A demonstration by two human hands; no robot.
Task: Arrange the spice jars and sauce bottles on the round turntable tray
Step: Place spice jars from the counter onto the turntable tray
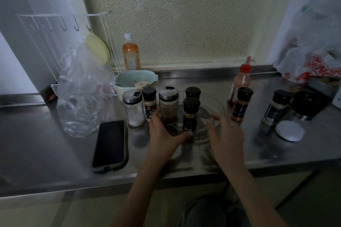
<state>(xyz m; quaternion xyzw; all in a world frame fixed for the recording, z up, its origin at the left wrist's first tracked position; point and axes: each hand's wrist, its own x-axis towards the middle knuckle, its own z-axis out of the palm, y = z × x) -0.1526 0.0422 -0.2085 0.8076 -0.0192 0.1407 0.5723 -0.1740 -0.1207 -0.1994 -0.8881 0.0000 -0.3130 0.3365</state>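
A clear round turntable tray (214, 105) sits on the steel counter. On it stand a brown-spice jar with a silver lid (168, 106) and two black-capped jars, one in front (191, 114) and one behind (193, 92). My left hand (162, 130) grips the tray's left front rim, thumb by the front jar. My right hand (224, 130) rests on the right rim, fingers spread. Off the tray: a salt jar (133, 107), a black-capped jar (149, 104), a red sauce bottle (240, 83), an orange-spice jar (241, 104) and a pale-spice jar (275, 107).
A phone (109, 143) lies left of the tray, beside a crumpled clear bag (81, 97). Bowls (135, 82) and a drink bottle (131, 53) stand at the back left. A black container (308, 104), a white lid (289, 130) and a plastic bag (311, 57) fill the right.
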